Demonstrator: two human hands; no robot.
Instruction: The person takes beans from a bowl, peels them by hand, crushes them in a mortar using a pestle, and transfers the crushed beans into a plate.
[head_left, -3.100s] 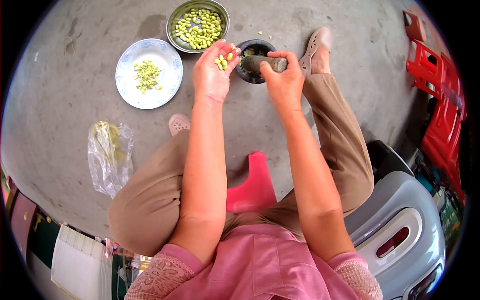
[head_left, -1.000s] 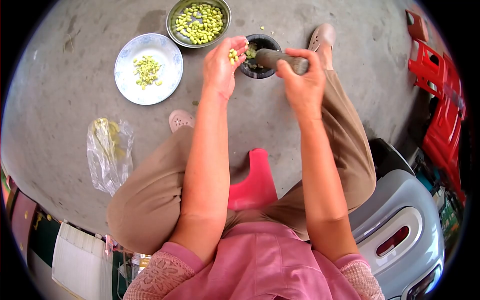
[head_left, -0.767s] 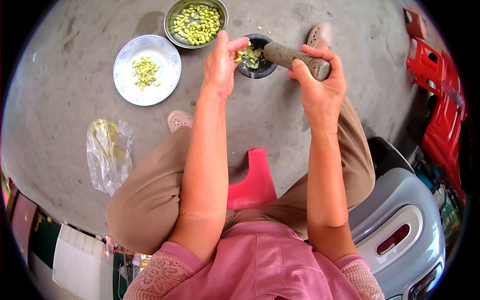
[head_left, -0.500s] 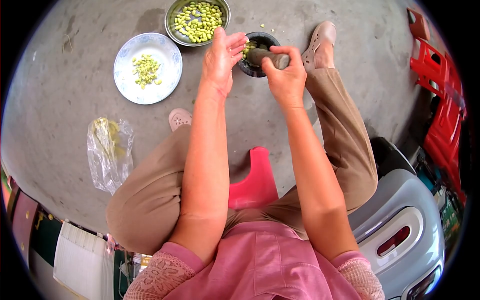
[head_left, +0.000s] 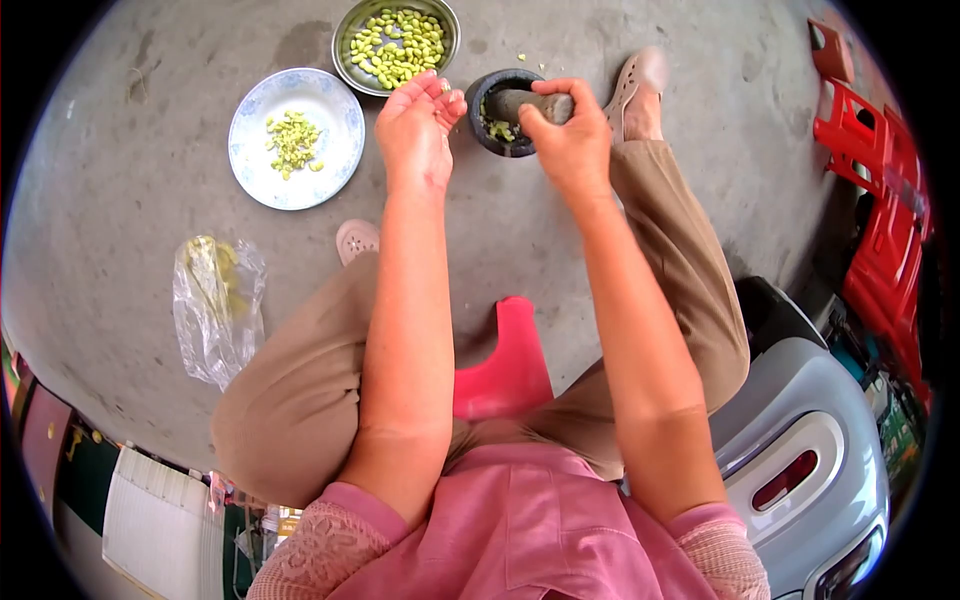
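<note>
My right hand (head_left: 575, 135) is closed round a stone pestle (head_left: 520, 105), which leans in a dark stone mortar (head_left: 482, 92). Crushed green beans (head_left: 500, 130) lie in the bottom of the mortar. To the left of it, my left hand (head_left: 415, 130) is raised with its fingers curled in towards the thumb. A tiny pale bit shows at its fingertips, too small to name. Just beyond that hand stands a metal bowl (head_left: 345, 70) of whole green beans (head_left: 400, 45). A white plate (head_left: 255, 155) with a small heap of green bits (head_left: 292, 143) is further left.
A clear plastic bag (head_left: 215, 310) lies on the concrete floor near my left knee. A pink stool (head_left: 510, 370) shows between my legs. On the right are a grey plastic stool (head_left: 800, 430) and red plastic stools (head_left: 885, 230). Small crumbs lie beyond the mortar.
My left hand has drawn back left from the mortar's rim, and its outstretched fingers have curled. The mortar has shifted slightly left, with the pestle still in my right hand.
</note>
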